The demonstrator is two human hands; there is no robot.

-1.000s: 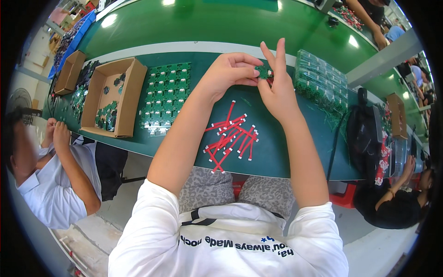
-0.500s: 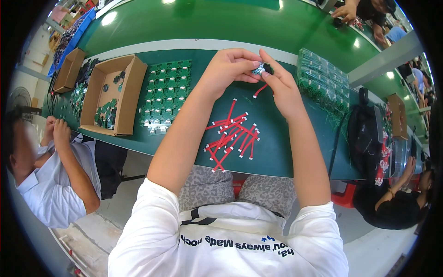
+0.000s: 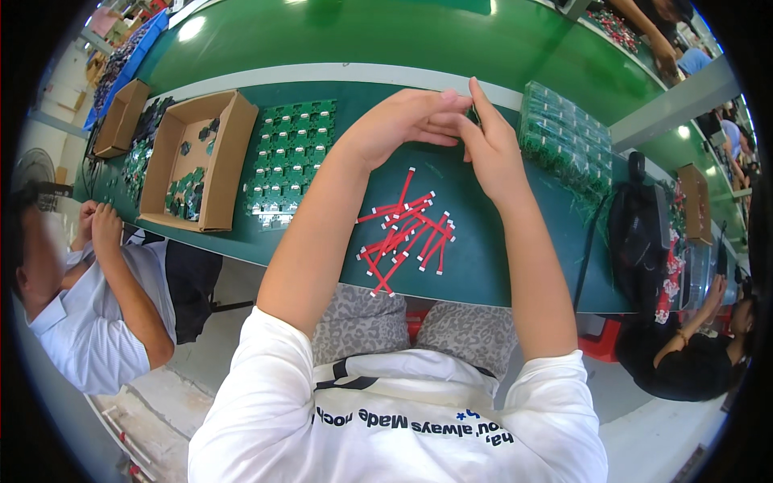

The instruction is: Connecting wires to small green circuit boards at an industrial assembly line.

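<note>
Fingers of the left hand [image 3: 396, 125] have straightened toward the right hand [image 3: 492, 150] since the earlier frame, mostly hiding the circuit board [image 3: 475, 117] between both, whose grip I cannot tell, red cables [image 3: 411, 217] lying bodyward.

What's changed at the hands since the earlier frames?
The left hand and right hand have closed together, fingers meeting. The small board they held and the red cable dangling between them half a second ago are no longer clear; can't tell if either was let go. Unchanged: red cable pile, green board panels, open cardboard box.
</note>
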